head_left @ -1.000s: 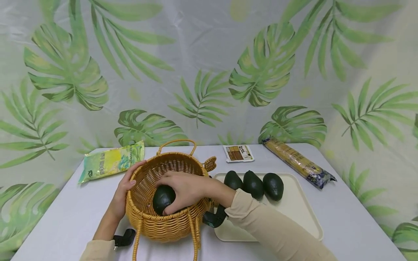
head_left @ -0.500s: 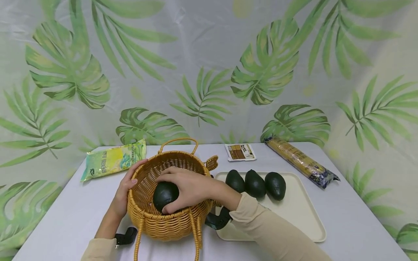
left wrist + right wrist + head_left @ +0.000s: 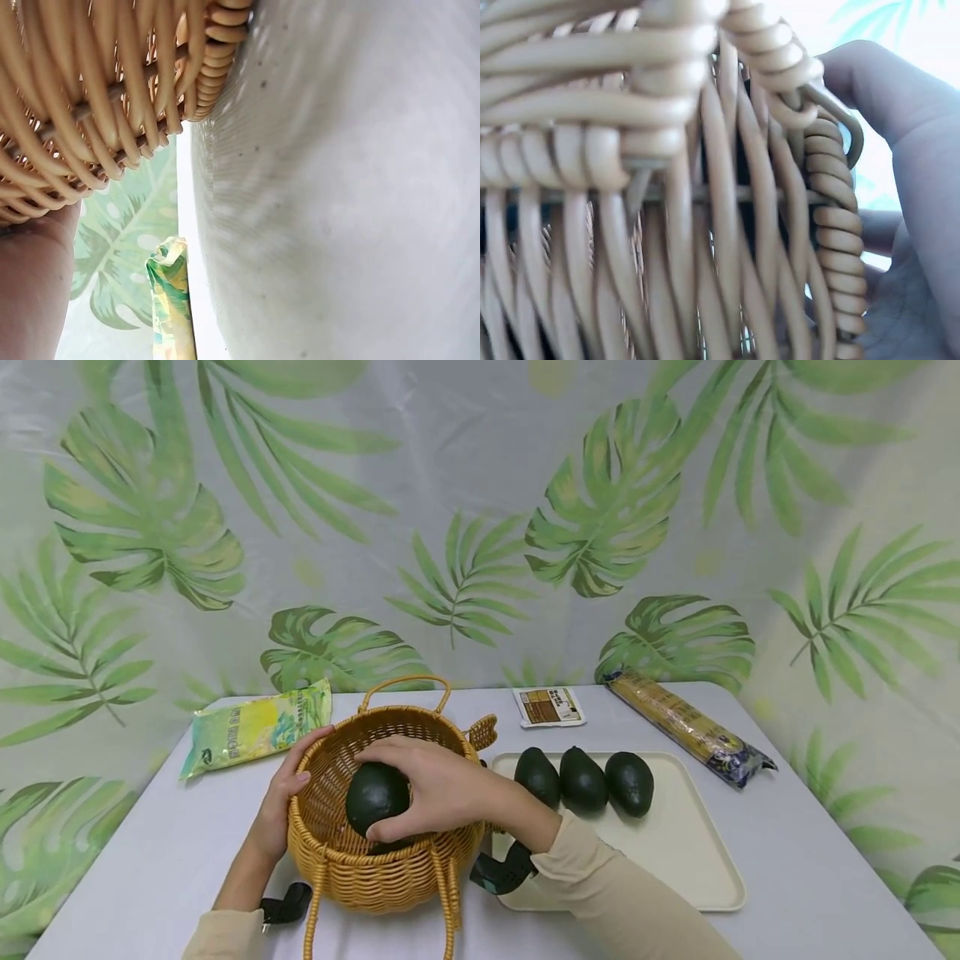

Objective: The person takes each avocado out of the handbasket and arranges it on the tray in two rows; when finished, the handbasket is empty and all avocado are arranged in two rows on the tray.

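In the head view, my right hand (image 3: 442, 785) grips a dark green avocado (image 3: 375, 802) from above, inside the mouth of a wicker basket (image 3: 375, 887). A second dark green avocado (image 3: 390, 847) peeks out beneath it, mostly hidden by the hand and the rim. My left hand (image 3: 288, 785) holds the basket's left rim. Part of that hand (image 3: 34, 277) shows under the weave (image 3: 97, 97) in the left wrist view. From the right wrist, the basket's side (image 3: 727, 225) fills most of the picture, with my hand (image 3: 930, 150) reaching over the rim.
A cream tray (image 3: 675, 860) right of the basket bears three avocados (image 3: 583, 779) in a row. Behind lie a green-yellow bag (image 3: 255, 727), a small flat packet (image 3: 549, 707) and a long pack of noodles (image 3: 682, 722). The basket's looped handle (image 3: 405, 679) stands up at the back.
My right hand has raised the avocado slightly within the basket, and the dark green one beneath has come into sight. The left hand keeps its hold on the rim.
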The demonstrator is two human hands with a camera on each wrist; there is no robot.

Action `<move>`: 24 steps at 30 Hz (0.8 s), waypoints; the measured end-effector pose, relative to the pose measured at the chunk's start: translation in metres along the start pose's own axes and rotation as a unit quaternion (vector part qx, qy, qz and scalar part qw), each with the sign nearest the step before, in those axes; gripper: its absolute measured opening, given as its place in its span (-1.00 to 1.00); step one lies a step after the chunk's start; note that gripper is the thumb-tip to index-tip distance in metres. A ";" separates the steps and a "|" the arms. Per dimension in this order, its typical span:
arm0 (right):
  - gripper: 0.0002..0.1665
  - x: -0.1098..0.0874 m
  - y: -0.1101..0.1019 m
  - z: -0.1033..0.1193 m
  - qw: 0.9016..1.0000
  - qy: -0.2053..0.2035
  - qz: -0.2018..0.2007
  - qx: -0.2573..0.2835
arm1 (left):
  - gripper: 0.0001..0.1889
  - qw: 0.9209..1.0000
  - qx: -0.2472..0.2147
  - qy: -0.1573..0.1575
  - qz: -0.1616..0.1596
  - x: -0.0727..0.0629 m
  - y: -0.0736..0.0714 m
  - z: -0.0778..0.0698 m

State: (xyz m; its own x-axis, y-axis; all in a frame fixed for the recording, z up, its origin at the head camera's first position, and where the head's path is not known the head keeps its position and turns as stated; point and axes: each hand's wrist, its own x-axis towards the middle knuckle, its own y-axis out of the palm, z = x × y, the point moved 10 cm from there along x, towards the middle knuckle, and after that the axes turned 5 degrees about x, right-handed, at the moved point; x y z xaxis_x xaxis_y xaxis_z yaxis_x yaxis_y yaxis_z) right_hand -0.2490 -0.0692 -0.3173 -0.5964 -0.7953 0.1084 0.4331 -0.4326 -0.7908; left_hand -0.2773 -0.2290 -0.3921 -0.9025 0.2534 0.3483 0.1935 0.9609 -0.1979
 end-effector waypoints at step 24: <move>-0.09 -0.040 -0.017 0.006 0.992 -0.021 -0.084 0.087 | -0.38 1.000 -0.007 0.012 -0.007 -0.001 0.000 -0.002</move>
State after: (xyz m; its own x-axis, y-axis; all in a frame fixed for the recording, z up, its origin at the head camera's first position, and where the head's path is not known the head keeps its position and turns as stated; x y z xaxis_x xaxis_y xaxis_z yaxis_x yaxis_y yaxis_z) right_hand -0.2284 -0.0323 -0.3045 -0.6432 -0.7213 0.2571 0.4427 -0.6242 -0.6438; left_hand -0.2758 -0.2288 -0.3902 -0.8952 0.2429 0.3736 0.1872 0.9658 -0.1794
